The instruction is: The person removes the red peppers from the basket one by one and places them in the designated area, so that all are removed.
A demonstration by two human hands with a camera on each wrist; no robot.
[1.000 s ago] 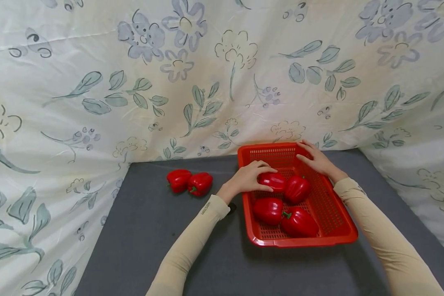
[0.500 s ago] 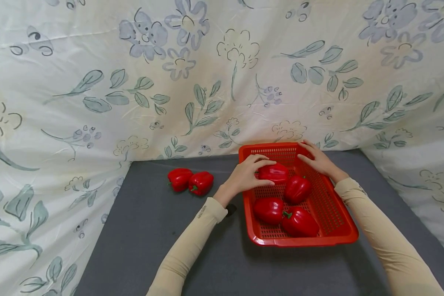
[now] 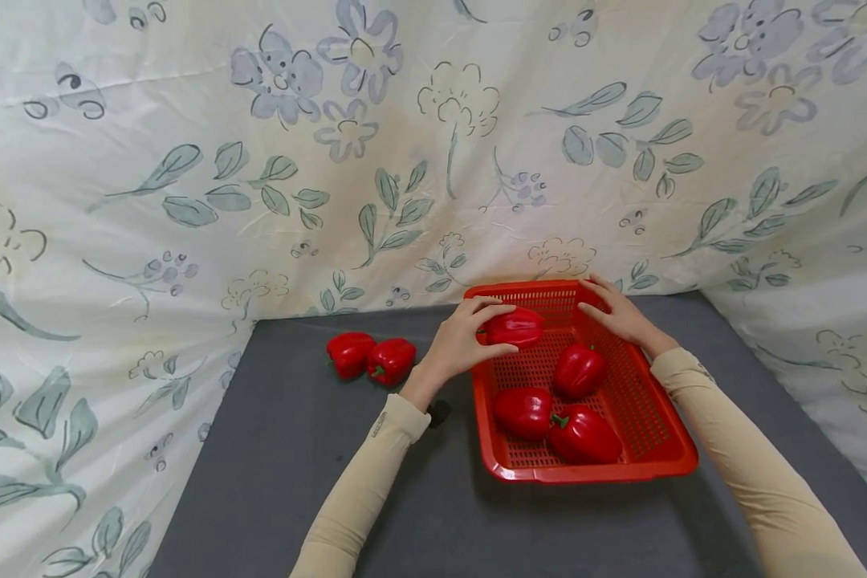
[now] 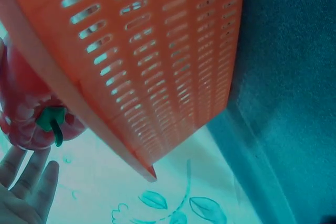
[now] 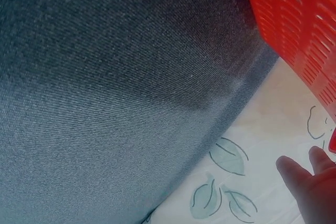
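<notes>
A red bell pepper [image 3: 516, 328] is gripped by my left hand [image 3: 457, 335] just inside the left rim of the red plastic basket [image 3: 585, 472]. In the left wrist view the same bell pepper [image 4: 26, 95] shows its green stem, with fingertips [image 4: 39, 174] against its near end. My right hand [image 3: 621, 313] rests over the basket's back right rim, its fingers spread and fairly straight. Below, on the basket floor, lie three more red bell peppers: one [image 3: 580, 370] at the middle and two [image 3: 523, 413] [image 3: 585, 434] near the front.
Two more red bell peppers [image 3: 350, 354] [image 3: 392, 360] sit side by side on the grey table [image 3: 282, 449], left of the basket. A flower-printed cloth [image 3: 405, 201] hangs behind the table and at its sides.
My left hand has lifted the bell pepper from the basket's floor and drawn it to the left, near the rim. The right hand and the basket have stayed in place.
</notes>
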